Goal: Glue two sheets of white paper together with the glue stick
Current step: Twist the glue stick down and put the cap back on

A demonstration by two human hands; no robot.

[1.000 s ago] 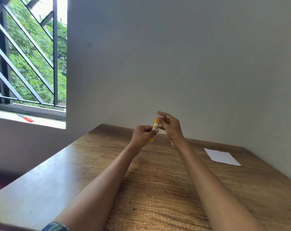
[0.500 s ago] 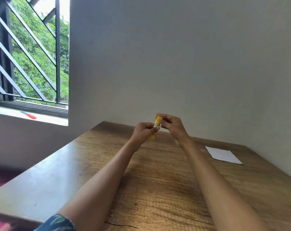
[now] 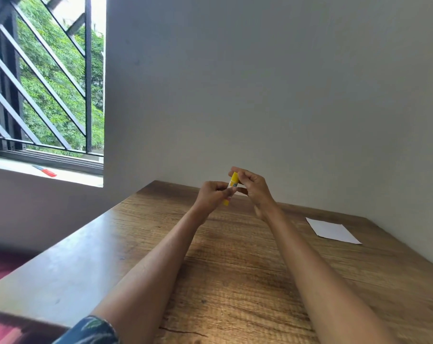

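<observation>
Both of my arms reach out over the wooden table (image 3: pixel 235 281). A yellow glue stick (image 3: pixel 233 182) stands nearly upright in the air between my hands, above the table's far part. My left hand (image 3: pixel 210 197) grips its lower half, with the yellow bottom end poking out below the fingers. My right hand (image 3: pixel 252 187) pinches its upper end with thumb and fingers. I cannot tell if the cap is on. White paper (image 3: pixel 332 230) lies flat at the table's far right, well apart from my hands; how many sheets it is cannot be told.
A grey wall stands right behind the table and along its right side. At the left is a barred window with a sill, and a red object (image 3: pixel 46 171) lies on that sill. The table's left edge drops to a dark red floor.
My hands and the glue stick stay together in the same grip. The view has shifted slightly, so everything sits a little more to the right and higher.
</observation>
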